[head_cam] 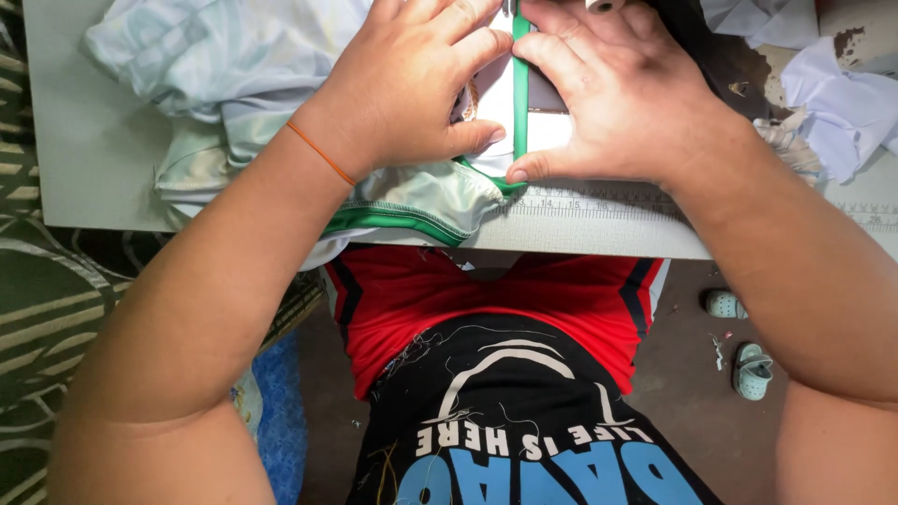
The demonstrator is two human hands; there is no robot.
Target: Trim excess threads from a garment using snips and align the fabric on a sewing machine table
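Green binding tape (520, 93), a narrow strip edging a pale mint, shiny fabric garment (281, 84), is running straight between the two hands on the grey sewing table (84, 140). The left hand (412, 84) is lying flat and spread on the bunched garment, palm down, its thumb stretched toward the strip and its fingers pressing the cloth just left of the green edge. A thin orange band (320, 153) is circling that wrist. The right hand (622, 98) is resting palm down on the other side of the strip, fingers extended forward and the thumb tip touching the lower end of the tape, near the table's front edge. Neither hand is pinching anything; both are pressing down, nearly meeting across the strip. Under the right hand a white fabric panel (547, 131) is showing beside the tape. A printed ruler scale (599, 201) is running along the table's front edge, just below the right thumb. More pale lilac-white cloth (842, 103) is lying heaped at the table's far right. Below the table, the person's red and black shorts (486, 299) are filling the middle, and two small pale green shoes (739, 346) are sitting on the brown floor (692, 411) to the right.
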